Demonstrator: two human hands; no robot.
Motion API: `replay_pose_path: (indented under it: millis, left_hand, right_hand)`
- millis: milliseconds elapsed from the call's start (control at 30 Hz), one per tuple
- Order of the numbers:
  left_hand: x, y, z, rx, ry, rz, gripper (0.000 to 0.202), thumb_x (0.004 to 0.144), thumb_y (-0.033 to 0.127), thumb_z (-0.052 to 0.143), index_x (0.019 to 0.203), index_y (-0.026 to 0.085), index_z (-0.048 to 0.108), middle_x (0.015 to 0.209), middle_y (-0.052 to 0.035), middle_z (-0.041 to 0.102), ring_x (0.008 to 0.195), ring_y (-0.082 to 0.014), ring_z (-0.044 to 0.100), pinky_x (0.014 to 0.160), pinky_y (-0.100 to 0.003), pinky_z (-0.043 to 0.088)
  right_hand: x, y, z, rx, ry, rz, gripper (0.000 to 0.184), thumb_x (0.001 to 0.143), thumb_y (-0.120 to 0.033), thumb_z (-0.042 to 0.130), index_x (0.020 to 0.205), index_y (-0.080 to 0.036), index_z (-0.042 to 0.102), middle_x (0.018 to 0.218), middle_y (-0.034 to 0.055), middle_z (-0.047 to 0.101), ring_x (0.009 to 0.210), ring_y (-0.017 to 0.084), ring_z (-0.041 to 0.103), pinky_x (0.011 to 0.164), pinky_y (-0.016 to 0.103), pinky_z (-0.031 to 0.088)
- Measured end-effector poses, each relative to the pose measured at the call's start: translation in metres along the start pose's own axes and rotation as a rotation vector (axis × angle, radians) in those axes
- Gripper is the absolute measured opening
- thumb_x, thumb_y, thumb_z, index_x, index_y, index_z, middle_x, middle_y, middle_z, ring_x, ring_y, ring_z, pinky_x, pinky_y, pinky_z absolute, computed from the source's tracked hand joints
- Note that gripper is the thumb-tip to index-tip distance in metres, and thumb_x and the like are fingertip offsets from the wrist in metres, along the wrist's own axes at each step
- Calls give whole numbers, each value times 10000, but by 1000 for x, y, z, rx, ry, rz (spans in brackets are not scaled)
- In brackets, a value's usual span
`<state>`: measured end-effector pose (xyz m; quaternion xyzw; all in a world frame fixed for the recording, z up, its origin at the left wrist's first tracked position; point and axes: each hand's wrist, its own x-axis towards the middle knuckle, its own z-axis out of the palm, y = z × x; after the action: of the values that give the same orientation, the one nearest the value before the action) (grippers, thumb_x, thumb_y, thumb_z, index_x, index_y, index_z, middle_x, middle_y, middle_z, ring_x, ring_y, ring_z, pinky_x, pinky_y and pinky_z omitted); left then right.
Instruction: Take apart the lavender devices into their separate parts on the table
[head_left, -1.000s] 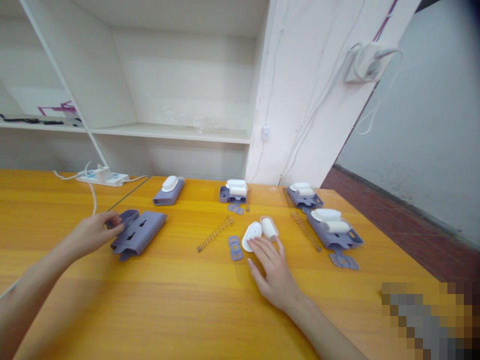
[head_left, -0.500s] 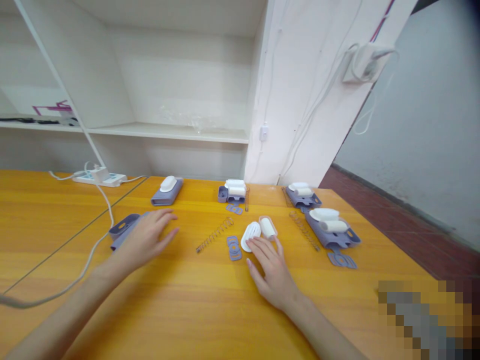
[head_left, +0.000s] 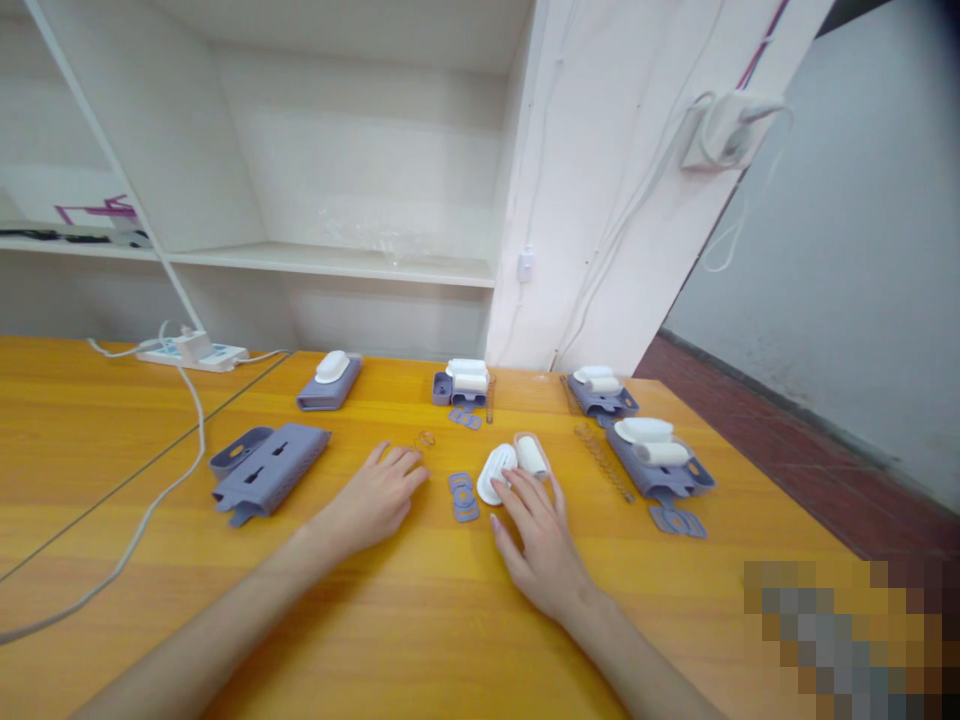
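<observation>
My left hand (head_left: 384, 497) is over a metal coil spring (head_left: 425, 438), its fingers curled down round it. Most of the spring is hidden, with only a few coils showing past the fingers. My right hand (head_left: 541, 550) has its fingers apart, the fingertips resting on a white oval slotted piece (head_left: 495, 474). Just behind those fingers is a white roller (head_left: 532, 457) in a pale pinkish holder. Between the hands lies a flat purple-grey cut-out piece (head_left: 463, 497). Left of my left hand, a purple-grey housing (head_left: 274, 470) lies beside a matching oval shell (head_left: 238, 452).
More purple-grey housings with white parts stand at the back left (head_left: 330, 385), back middle (head_left: 469, 385), back right (head_left: 602, 392) and right (head_left: 660, 455). Another coil spring (head_left: 604, 462) lies at right. A white cable (head_left: 142, 545) crosses the left side from a power strip (head_left: 193, 352).
My left hand has moved right from the housing to the spring and now covers most of it. The spring's far end has shifted left. My right hand stays on the white oval piece.
</observation>
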<state>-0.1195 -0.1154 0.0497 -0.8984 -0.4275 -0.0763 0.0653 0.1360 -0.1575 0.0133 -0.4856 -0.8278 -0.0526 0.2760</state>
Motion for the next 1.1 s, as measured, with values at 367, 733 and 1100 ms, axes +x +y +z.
replay_pose_path:
  millis: [367,733,1100]
  left_hand:
    - [-35,-44,-8,152,71,-176,231,819,134,396,900,184,607,918,-99,614,943,-253,535,972,-510,286]
    - [-11,56,-4,-228,-66,181,511,874,394,435,1347,213,366,1422,-95,387,1321,-256,325,1099,-468,230]
    - [-100,66,-5,-199,-171,-79,604,799,494,505,1359,288,411,1366,-105,470,1215,-318,478,917,-453,443]
  right_hand:
    - [0,1,2,-8,10,-21,387,887,-243,446,1271,-203,467,1297,102,515,1248,246,407,1076,531,166]
    - [1,0,0,-6,34,-40,383,881,-239,446,1261,-207,488,1263,102,547,1212,242,457,1071,521,212]
    - [1,-1,-1,23,-10,-10,386,890,-233,439,1274,-206,460,1298,95,520,1240,236,416,1079,528,162]
